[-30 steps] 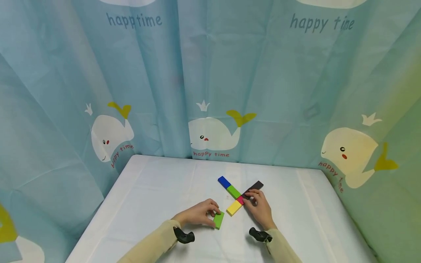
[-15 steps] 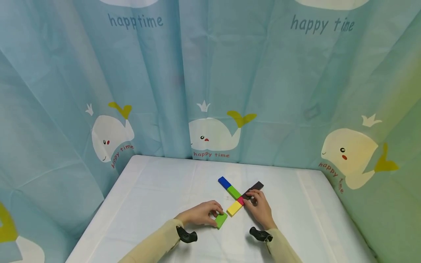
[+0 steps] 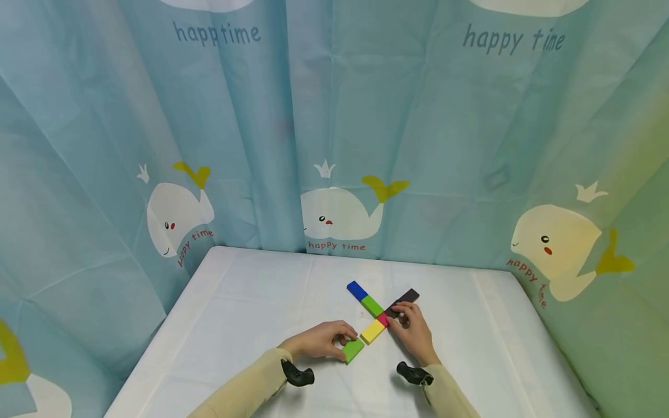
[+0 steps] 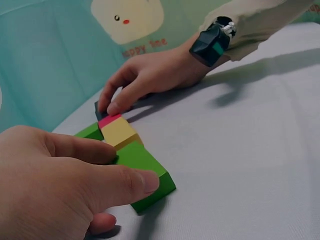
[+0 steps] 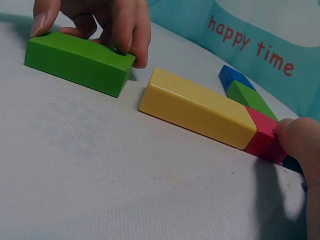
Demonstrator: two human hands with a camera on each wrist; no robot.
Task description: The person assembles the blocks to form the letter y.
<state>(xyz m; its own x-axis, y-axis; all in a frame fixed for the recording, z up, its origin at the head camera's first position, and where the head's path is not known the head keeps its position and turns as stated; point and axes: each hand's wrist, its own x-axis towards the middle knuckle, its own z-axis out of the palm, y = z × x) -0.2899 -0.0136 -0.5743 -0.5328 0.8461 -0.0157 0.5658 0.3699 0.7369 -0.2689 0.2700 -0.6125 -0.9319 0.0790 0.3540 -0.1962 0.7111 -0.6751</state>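
Note:
My left hand pinches a green block between thumb and fingers at the table's middle. That block lies at an angle to the near end of a yellow block, with a small gap visible in the right wrist view. The yellow block's far end touches a small red block. My right hand has its thumb on the red block and curled fingers by the dark block adjoining it. Another green block and a blue block run from the red block toward the back left.
A white-covered table carries the blocks. Behind and beside it hangs a blue curtain with printed whales. Black wrist devices sit on both wrists.
My left hand has slid the green block slightly right and turned it, so its far end is closer to the yellow block. My right hand and the joined blocks have stayed put.

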